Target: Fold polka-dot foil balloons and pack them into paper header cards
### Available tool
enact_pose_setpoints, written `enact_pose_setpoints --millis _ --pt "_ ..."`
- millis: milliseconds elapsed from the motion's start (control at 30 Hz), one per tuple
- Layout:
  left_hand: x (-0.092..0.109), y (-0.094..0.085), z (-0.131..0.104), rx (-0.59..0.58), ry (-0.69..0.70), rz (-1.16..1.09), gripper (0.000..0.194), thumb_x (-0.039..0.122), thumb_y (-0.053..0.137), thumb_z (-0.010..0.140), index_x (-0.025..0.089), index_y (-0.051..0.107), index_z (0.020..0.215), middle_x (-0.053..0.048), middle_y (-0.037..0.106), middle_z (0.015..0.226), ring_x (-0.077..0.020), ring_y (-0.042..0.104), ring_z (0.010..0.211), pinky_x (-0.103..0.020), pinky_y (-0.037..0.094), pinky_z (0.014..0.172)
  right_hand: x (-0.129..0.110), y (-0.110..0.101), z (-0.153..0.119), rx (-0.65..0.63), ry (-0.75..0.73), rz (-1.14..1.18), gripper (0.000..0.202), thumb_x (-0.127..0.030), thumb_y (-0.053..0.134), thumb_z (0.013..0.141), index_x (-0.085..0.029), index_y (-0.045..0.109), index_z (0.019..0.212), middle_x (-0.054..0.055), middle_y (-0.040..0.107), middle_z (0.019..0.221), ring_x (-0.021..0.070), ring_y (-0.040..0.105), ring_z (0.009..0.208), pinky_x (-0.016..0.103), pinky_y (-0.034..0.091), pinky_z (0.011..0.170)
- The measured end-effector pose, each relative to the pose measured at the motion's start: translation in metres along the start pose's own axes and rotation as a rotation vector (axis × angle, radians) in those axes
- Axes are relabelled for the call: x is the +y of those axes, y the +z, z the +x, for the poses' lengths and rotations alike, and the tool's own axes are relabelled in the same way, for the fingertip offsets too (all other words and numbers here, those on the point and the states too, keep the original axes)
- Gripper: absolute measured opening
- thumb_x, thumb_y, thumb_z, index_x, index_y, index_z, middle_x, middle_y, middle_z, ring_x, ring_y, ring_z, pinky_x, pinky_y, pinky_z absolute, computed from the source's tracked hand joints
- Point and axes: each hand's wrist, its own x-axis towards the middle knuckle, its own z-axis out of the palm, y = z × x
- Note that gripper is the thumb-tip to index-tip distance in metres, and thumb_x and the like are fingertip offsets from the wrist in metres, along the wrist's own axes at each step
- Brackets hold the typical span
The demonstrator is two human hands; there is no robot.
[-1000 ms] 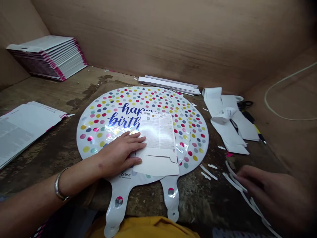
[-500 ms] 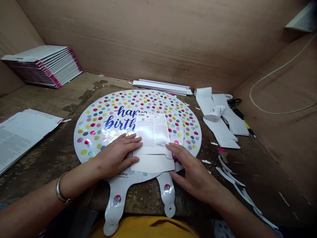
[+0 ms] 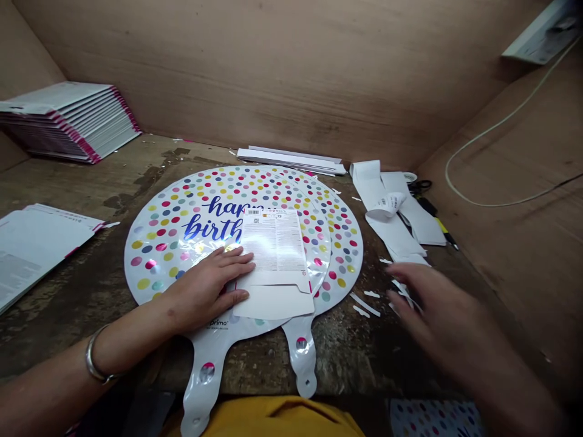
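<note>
Change: right hand [image 3: 441, 309], at packet's right edge half a second ago, now well right of packet [image 3: 273, 255], beside paper scraps [image 3: 365, 305]. So left hand [image 3: 204, 286] alone steadies packet; whether packet's near-end flap is stuck down, cannot tell. Packet lies flat atop dotted balloons [image 3: 152, 243] on desk [image 3: 255, 364], covering part of lettering. Left hand: open, fingers on packet's left side, palm over balloon left of packet. Right hand: blurred, thumb and finger parted, no clear grip; contact with scraps, cannot tell.
</note>
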Motion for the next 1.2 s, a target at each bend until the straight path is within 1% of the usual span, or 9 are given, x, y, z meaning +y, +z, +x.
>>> enact_pose_setpoints --millis 100,233,400,467,633,867,1000,1067,1200 --pt "0.001 -0.001 0.000 -0.008 -0.013 0.007 0.048 0.043 0.052 0.087 0.027 0.046 0.132 -0.003 0.044 0.141 -0.0238 0.034 0.133 -0.048 0.023 0.111 -0.047 0.029 0.011 -0.235 -0.081 0.410 0.041 -0.028 0.049 0.085 -0.021 0.046 0.125 0.009 0.061 0.107 0.0190 0.061 0.084 0.035 0.050 0.075" --pt "0.002 -0.001 -0.001 -0.002 -0.016 0.004 0.047 0.041 0.052 0.087 0.027 0.046 0.132 -0.003 0.045 0.140 -0.0235 0.034 0.133 -0.048 0.023 0.111 -0.074 0.049 0.014 -0.409 0.039 0.749 0.052 -0.021 0.050 0.083 -0.019 0.036 0.132 0.010 0.061 0.107 0.0148 0.062 0.073 0.030 0.053 0.066" --pt "0.004 -0.005 0.000 -0.010 -0.015 -0.007 0.051 0.044 0.054 0.085 0.025 0.047 0.132 -0.004 0.045 0.140 -0.0234 0.034 0.133 -0.046 0.023 0.111 -0.071 0.045 0.010 -0.367 -0.225 0.468 0.055 -0.013 0.058 0.076 -0.026 0.049 0.129 0.011 0.030 0.147 0.0241 0.045 0.123 0.041 0.044 0.097" --pt "0.004 -0.006 0.000 -0.028 -0.018 0.001 0.061 0.054 0.057 0.080 0.024 0.046 0.132 -0.006 0.045 0.140 -0.0249 0.033 0.133 -0.046 0.024 0.111 -0.070 0.046 0.010 -0.354 -0.319 0.338 0.052 -0.013 0.058 0.076 -0.025 0.052 0.127 0.011 0.033 0.146 0.0266 0.034 0.131 0.048 0.035 0.105" --pt "0.005 -0.005 0.001 -0.052 -0.016 0.030 0.087 0.070 0.063 0.063 0.020 0.046 0.132 -0.010 0.043 0.141 -0.0289 0.032 0.133 -0.047 0.024 0.110 -0.074 0.054 0.013 -0.273 -0.282 0.269 0.058 -0.016 0.061 0.077 -0.025 0.046 0.132 0.012 0.035 0.145 0.0273 0.034 0.132 0.051 0.033 0.105" --pt "0.002 -0.002 -0.001 -0.030 -0.007 0.043 0.085 0.068 0.063 0.064 0.020 0.045 0.132 -0.011 0.042 0.141 -0.0287 0.033 0.133 -0.045 0.023 0.110 -0.079 0.054 0.010 -0.344 -0.334 0.466 0.063 -0.008 0.054 0.073 -0.027 0.045 0.132 0.008 0.023 0.152 0.0234 0.024 0.138 0.047 0.029 0.109" --pt "0.013 -0.003 -0.002 0.027 0.042 0.060 0.084 0.066 0.064 0.065 0.021 0.044 0.133 -0.012 0.045 0.138 -0.0318 0.035 0.130 -0.051 0.021 0.109 -0.072 0.063 0.010 -0.292 -0.402 0.403 0.056 -0.002 0.051 0.072 -0.022 0.055 0.124 0.010 0.034 0.147 0.0241 0.034 0.133 0.047 0.033 0.107" --pt "0.026 0.001 -0.002 0.077 0.090 0.076 0.076 0.061 0.065 0.069 0.019 0.046 0.130 -0.013 0.048 0.134 -0.0329 0.037 0.127 -0.052 0.026 0.107 -0.069 0.067 0.012 -0.257 -0.414 0.371 0.047 -0.007 0.051 0.077 -0.021 0.058 0.121 0.011 0.043 0.141 0.0237 0.043 0.127 0.046 0.038 0.104" --pt "0.051 0.010 0.001 0.050 0.148 0.088 0.024 0.029 0.050 0.090 0.016 0.058 0.108 -0.011 0.060 0.108 -0.0243 0.053 0.105 -0.038 0.047 0.087 -0.069 0.070 0.014 -0.240 -0.434 0.260 0.038 -0.013 0.050 0.084 -0.023 0.059 0.120 0.009 0.049 0.137 0.0237 0.053 0.115 0.047 0.043 0.098"
